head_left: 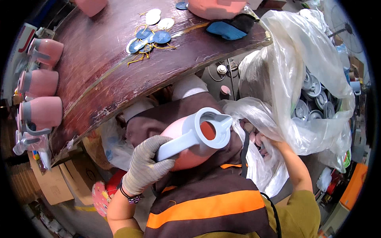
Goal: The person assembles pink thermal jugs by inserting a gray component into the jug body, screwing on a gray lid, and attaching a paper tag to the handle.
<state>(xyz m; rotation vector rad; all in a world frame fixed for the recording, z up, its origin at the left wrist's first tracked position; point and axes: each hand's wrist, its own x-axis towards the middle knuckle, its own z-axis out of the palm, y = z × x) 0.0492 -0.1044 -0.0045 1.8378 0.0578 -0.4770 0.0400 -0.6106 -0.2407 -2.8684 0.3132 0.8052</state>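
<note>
My left hand (149, 160), in a grey knit glove, is closed round the pale grey handle of a pink jug (186, 156). The jug lies tilted over my lap, its grey spout turned right and its open mouth showing a reddish inside. My right hand (274, 143) reaches into a white plastic bag (274, 170) beside my lap. Small pink pieces (258, 139) show in that bag's opening, near the hand. Its fingers are hidden by the bag and the pieces.
A dark red, scuffed table (111, 75) holds round tags (147, 37) on yellow strings and a blue-black cloth item (230, 29). Pink jugs (43, 83) line its left side. At right, a large clear bag (285, 51) contains grey lids (313, 89). Cardboard boxes (53, 180) stand lower left.
</note>
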